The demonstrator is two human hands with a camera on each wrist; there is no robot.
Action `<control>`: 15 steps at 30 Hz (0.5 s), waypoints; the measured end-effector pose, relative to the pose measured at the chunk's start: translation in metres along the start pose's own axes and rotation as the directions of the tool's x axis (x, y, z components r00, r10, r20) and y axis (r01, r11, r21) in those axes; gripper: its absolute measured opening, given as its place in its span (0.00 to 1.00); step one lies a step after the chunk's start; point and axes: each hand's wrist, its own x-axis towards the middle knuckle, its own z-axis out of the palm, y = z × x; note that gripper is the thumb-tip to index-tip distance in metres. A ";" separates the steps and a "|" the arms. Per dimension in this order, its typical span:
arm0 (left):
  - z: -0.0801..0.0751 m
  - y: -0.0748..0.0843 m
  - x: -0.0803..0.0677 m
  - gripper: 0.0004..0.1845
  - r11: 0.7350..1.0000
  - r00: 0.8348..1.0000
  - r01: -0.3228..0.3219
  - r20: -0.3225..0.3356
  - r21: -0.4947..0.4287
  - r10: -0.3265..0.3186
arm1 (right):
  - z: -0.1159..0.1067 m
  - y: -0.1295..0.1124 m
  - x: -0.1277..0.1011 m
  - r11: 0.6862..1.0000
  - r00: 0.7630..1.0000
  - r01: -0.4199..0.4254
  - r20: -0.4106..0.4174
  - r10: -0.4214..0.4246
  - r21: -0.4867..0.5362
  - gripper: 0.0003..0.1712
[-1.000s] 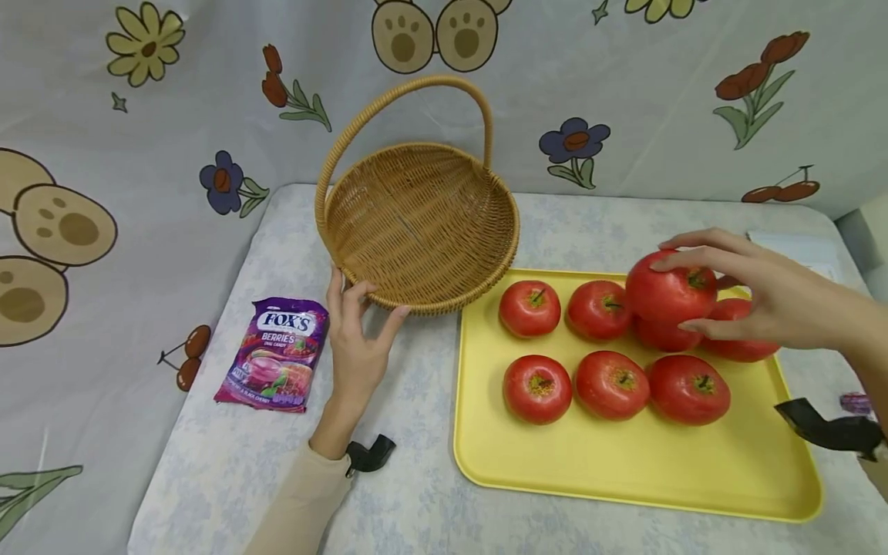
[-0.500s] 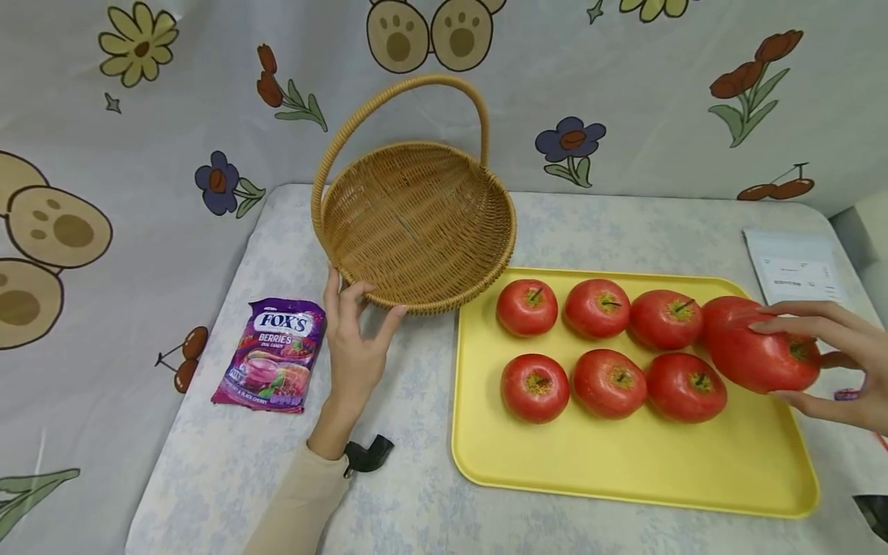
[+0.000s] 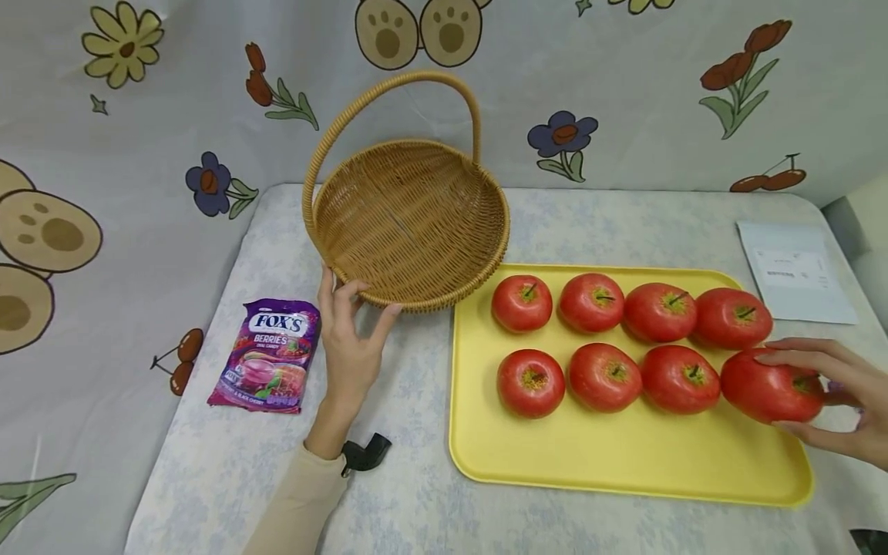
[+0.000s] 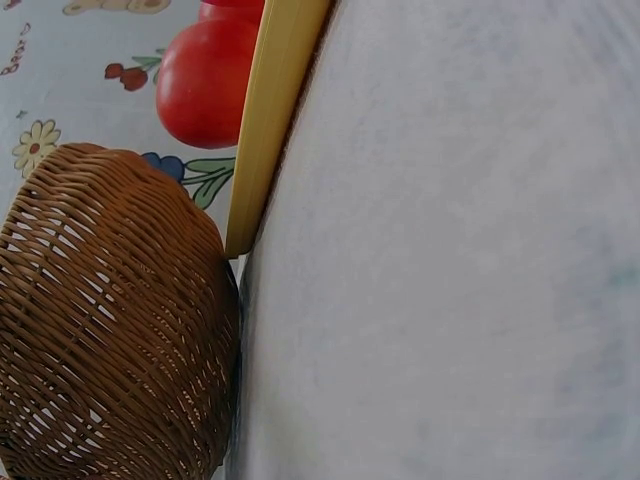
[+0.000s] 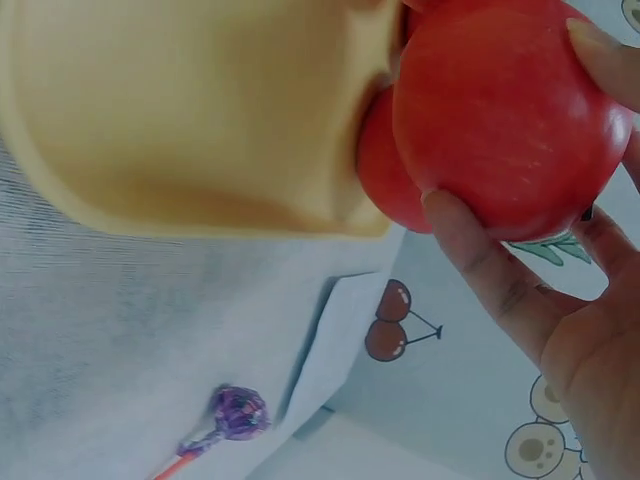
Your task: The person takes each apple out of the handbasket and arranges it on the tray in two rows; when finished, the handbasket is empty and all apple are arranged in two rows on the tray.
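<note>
Round red apple (image 3: 771, 383) sits at the right end of the near row on the flat yellow plastic tray (image 3: 624, 462), close to the tray's right rim. Your right hand (image 3: 842, 389) grips it: fingers curled over the top and under the near side, thumb behind. The right wrist view shows the same grip, fingertips (image 5: 600, 45) pressed to the red skin, a second apple touching it behind. Seven other red apples lie on the tray, four in the far row, three more in the near row beside the held one, stems up.

Your left hand (image 3: 347, 339) rests on the table with fingers spread, fingertips touching the near rim of the round woven wicker basket with the hoop handle (image 3: 409, 220). Basket just touches the tray's far left corner.

Purple Fox's berries candy bag (image 3: 267, 354) lies just left of your left hand. White paper sheet (image 3: 794, 270) lies beyond the tray, far right. A purple-wrapped lollipop (image 5: 238, 415) lies on the pale patterned tablecloth (image 3: 277, 478) near the paper.
</note>
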 end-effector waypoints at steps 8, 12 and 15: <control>-0.002 0.001 0.000 0.25 1.000 1.000 0.006 -0.001 0.014 -0.006 | 0.009 0.002 0.004 1.000 0.998 0.006 0.069 -0.006 -0.007 0.52; -0.002 0.000 0.000 0.25 1.000 1.000 0.001 0.001 0.011 -0.001 | 0.013 0.006 0.006 1.000 0.995 -0.005 0.098 0.007 -0.029 0.51; -0.001 -0.001 0.001 0.24 1.000 1.000 -0.014 0.002 0.000 0.014 | 0.016 0.008 0.006 0.999 0.993 -0.004 0.119 0.010 -0.051 0.50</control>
